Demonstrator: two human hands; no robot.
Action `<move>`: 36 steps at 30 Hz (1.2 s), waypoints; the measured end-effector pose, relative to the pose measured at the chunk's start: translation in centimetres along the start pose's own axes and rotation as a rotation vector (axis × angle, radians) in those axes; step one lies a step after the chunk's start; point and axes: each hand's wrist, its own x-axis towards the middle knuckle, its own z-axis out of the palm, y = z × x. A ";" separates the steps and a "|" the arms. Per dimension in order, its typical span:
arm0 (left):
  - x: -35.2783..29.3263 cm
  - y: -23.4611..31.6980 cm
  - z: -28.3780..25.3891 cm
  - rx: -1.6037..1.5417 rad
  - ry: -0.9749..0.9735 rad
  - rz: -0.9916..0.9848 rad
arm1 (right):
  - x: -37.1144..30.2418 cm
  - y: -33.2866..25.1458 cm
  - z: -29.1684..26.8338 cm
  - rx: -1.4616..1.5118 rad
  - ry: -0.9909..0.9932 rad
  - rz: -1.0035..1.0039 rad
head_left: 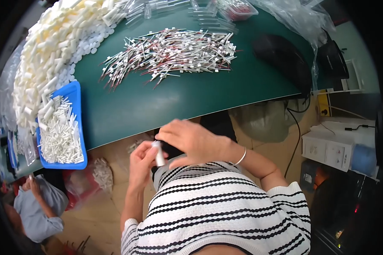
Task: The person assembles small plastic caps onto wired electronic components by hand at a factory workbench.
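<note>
Beyond the table's near edge, close to my body, my left hand pinches a small white cylinder between thumb and fingers. Just right of it and slightly above, my right hand hovers with fingers stretched out and the thumb apart. No object shows in the right hand, though its palm side is hidden. On the green table ahead lies a wide heap of thin white sticks with red wire ends. A blue tray of short white tubes stands at the left edge.
White foam cylinders are heaped far left, bordered by round white discs. Clear plastic tubes and a clear box sit at the back. A black object lies right. Another person sits lower left.
</note>
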 end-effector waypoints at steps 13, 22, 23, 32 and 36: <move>3.8 4.3 3.5 1.068 0.236 1.054 | 4.0 7.0 -2.8 -0.645 0.274 0.273; 10.2 6.5 5.1 1.206 0.246 1.164 | 0.9 5.5 -5.0 -0.588 0.201 0.341; 10.1 6.7 5.8 1.212 0.215 1.194 | 0.7 5.5 -5.0 -0.585 0.202 0.343; 10.2 7.0 5.9 1.184 0.098 1.160 | 2.1 4.7 -5.0 -0.575 0.217 0.059; 8.3 10.3 2.9 1.053 0.119 1.015 | 2.1 5.1 -3.9 -0.482 0.098 0.049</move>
